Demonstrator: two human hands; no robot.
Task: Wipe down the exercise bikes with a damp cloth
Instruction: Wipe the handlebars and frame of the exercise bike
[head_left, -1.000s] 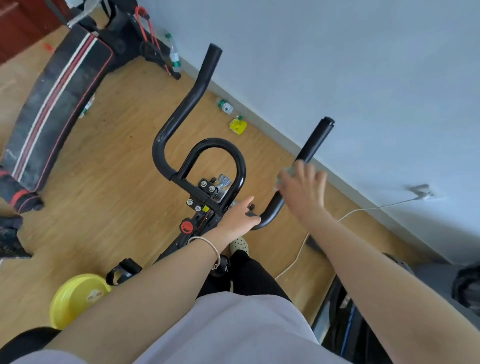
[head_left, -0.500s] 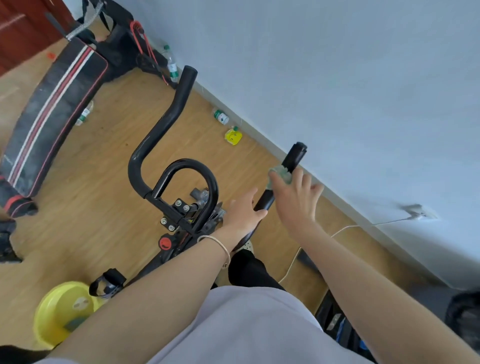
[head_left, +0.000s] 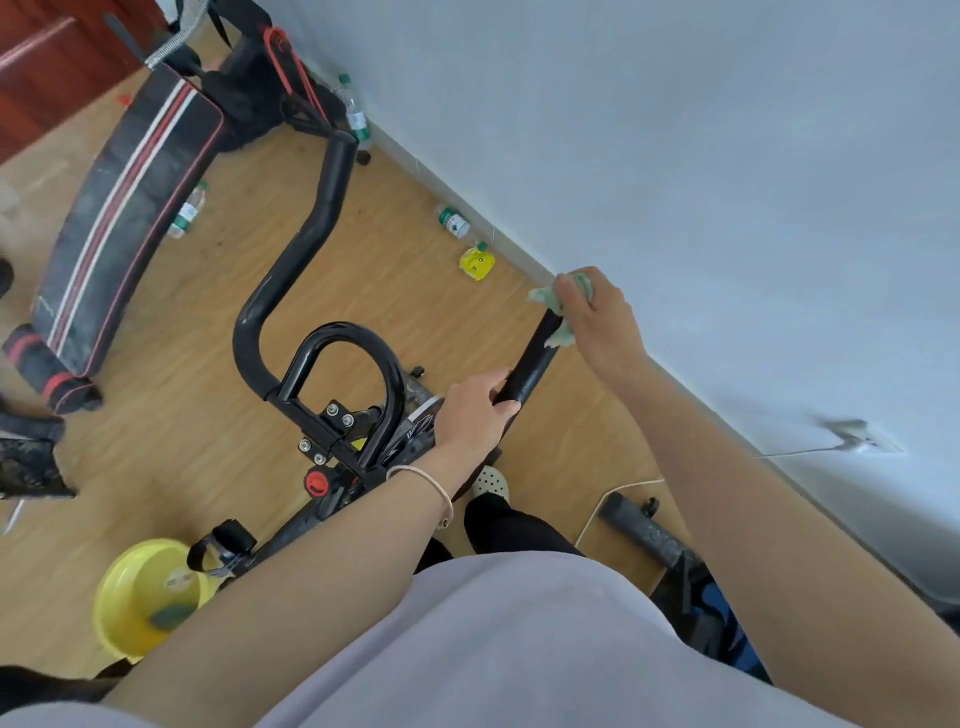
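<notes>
A black exercise bike (head_left: 332, 431) stands in front of me, its two handlebar arms reaching away. My left hand (head_left: 475, 410) grips the lower part of the right handlebar arm (head_left: 532, 358). My right hand (head_left: 597, 317) is wrapped over the far tip of that same arm with a pale green cloth (head_left: 558, 317) bunched under the fingers. The tip of the bar is hidden by the cloth and hand. The left handlebar arm (head_left: 306, 244) is untouched.
A yellow basin (head_left: 135, 597) sits on the wooden floor at the lower left. A black padded bench (head_left: 124, 208) lies at the upper left. Bottles (head_left: 452, 221) and a yellow packet (head_left: 476, 262) lie along the wall. A white cable (head_left: 613, 493) runs to a wall socket (head_left: 857, 436).
My right hand has slid the cloth up the right handlebar arm to its tip. My left hand has kept its hold lower on the same bar. The view has shifted.
</notes>
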